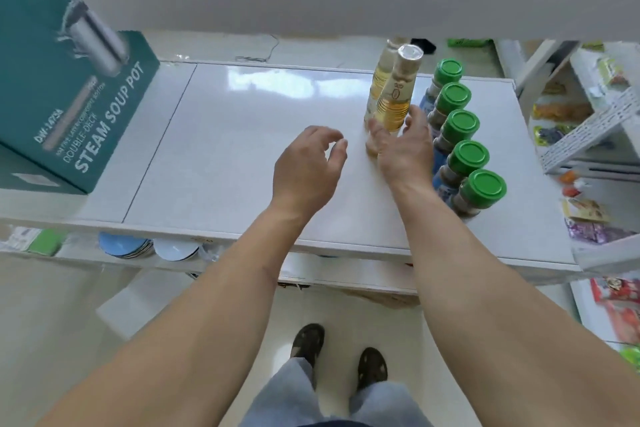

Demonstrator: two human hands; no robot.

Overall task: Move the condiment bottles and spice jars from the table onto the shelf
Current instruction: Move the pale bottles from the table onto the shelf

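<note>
Here my left hand (306, 163) hovers open and empty over the shelf (242, 149); my right hand (403, 146) cups the base of the front bottle (394, 94), fingers spread. It looks smooth, full and top-heavy, so low grip suits. Beyond, a second bottle (379, 80) is half hidden; the green-lidded jars (460, 128) stand just right.

White shelf (242, 135), 2 oil bottles (393, 97), 5 green-capped jars (460, 125), teal box (69, 80)

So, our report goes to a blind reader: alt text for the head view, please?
A person's right hand opens around the base of two yellow bottles on a white shelf, beside five green-capped jars. The left hand hovers, empty.
</note>
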